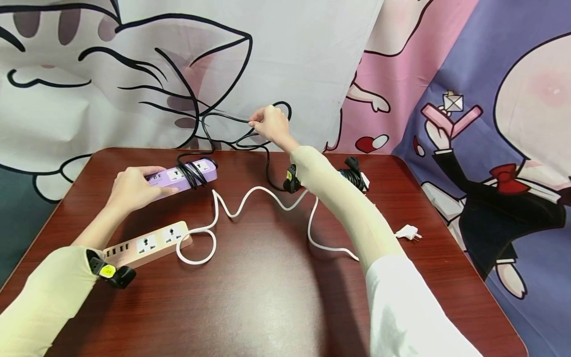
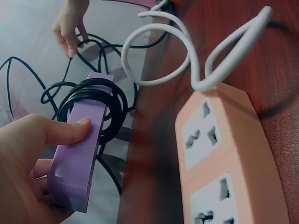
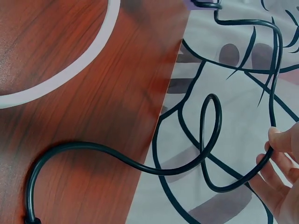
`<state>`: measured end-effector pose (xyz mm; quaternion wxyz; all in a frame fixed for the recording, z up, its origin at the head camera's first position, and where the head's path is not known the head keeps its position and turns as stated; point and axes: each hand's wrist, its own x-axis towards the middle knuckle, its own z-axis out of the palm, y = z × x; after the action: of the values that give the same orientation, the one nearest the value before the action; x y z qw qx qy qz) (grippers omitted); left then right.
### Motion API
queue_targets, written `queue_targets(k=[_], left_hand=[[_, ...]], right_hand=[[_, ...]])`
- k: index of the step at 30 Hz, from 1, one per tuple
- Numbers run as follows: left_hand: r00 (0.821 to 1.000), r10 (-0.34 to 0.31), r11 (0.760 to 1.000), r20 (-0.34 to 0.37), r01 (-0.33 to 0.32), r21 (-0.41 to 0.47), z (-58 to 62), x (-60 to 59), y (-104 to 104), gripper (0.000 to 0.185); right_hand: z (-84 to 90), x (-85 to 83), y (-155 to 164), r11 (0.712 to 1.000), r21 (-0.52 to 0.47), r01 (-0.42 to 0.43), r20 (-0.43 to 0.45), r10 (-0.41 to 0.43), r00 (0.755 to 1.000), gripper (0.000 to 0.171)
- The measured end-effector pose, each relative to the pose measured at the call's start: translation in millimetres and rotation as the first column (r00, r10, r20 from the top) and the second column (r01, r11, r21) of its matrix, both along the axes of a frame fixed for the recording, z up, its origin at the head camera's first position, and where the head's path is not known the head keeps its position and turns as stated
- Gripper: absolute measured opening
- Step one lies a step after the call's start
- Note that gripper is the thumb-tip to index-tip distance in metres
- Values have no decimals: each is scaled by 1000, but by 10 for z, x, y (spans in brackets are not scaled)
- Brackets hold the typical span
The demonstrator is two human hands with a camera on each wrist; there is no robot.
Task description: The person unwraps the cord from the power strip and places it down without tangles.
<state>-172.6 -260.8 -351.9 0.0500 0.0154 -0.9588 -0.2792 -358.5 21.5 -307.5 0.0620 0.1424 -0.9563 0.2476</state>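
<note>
free: near-centre and near-right surface [image 1: 267, 297] bare | blocked: white cable [image 1: 250, 198] snakes across the middle | left: pink power strip [image 1: 151, 244], purple power strip [image 1: 187, 173] | far: black cable [image 1: 232, 141] loops against cartoon backdrop [image 1: 312, 59] | right: white plug [image 1: 408, 231]

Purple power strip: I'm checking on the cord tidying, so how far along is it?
Done: a few loops of black cord circle the purple power strip. In hand: the left hand grips the strip, the right hand pinches loose cord. Left: the cord's slack, and the pink strip with its white cord unwound.
</note>
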Motion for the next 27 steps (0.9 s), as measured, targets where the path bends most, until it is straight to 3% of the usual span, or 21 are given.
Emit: queue_targets(k=[16, 27], left_hand=[[999, 47, 998, 19, -46, -49, -177, -36, -102, 62], [997, 74, 996, 13, -73, -51, -242, -40, -133, 60]], right_hand=[[18, 135, 218, 985, -102, -136, -54, 131, 990, 14], [7, 183, 357, 947, -172, -271, -113, 255, 960, 12]])
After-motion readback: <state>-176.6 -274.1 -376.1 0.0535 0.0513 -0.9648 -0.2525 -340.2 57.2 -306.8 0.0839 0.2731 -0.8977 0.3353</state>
